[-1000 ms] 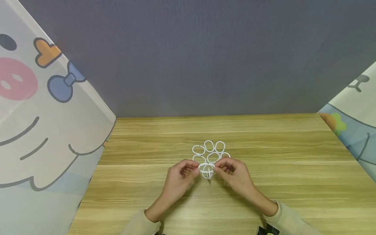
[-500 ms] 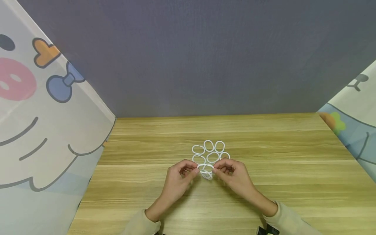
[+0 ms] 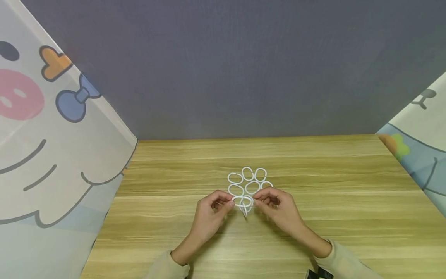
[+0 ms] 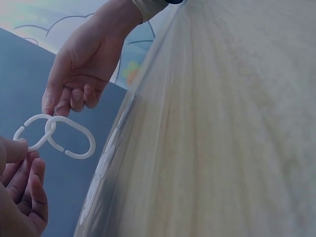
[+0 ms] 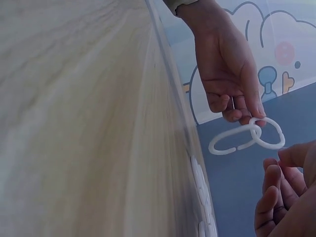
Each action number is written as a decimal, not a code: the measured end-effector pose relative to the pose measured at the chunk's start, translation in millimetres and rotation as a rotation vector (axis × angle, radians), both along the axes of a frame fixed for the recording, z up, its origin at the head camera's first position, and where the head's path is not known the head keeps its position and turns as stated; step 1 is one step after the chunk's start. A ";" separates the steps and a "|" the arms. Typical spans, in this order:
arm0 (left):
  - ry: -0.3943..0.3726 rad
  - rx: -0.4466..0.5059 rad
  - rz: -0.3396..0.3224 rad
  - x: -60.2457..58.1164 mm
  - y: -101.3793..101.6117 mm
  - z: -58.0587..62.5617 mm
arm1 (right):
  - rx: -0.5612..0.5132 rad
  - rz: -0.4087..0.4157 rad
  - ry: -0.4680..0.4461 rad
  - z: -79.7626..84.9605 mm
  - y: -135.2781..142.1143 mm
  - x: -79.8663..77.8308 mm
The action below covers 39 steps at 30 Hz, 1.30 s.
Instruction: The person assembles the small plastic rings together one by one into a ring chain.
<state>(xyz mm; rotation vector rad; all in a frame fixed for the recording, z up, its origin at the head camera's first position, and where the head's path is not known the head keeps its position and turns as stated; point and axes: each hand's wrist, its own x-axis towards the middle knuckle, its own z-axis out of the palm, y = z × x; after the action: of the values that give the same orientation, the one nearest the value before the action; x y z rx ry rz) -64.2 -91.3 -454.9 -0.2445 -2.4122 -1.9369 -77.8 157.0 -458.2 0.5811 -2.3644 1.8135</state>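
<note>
White held ring (image 4: 37,116), pinched by left hand (image 3: 209,215) and right hand (image 3: 283,211), joins one hanging ring (image 4: 85,131); other rings (image 3: 246,188), mid-frame, seem unlinked.

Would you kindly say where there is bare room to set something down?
Bare table: left of the left hand, right of the right hand, from the laid-out rings to the grey wall. Crowded: among those rings; between the hands, two linked rings.

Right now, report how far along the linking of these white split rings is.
Done: one hanging ring is already looped through another. In hand: the left hand and right hand pinch the upper ring of that pair. Left, judging by this pattern: at least six loose rings on the wooden table, apparently unlinked.
</note>
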 end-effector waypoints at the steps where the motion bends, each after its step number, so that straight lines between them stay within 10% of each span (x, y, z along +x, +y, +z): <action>1: -0.003 -0.004 0.005 0.5 -0.9 0.1 | 0.002 -0.003 -0.002 -0.4 1.2 -0.2; 39: -0.010 0.033 0.087 19.1 -32.7 -14.3 | 0.118 -0.116 -0.009 -17.7 47.7 -8.7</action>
<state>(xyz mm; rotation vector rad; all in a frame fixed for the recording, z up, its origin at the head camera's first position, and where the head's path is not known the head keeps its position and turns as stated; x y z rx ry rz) -45.1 -124.0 -469.2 -0.1261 -2.3532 -1.9430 -86.5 204.7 -475.9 0.4385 -2.4679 1.6424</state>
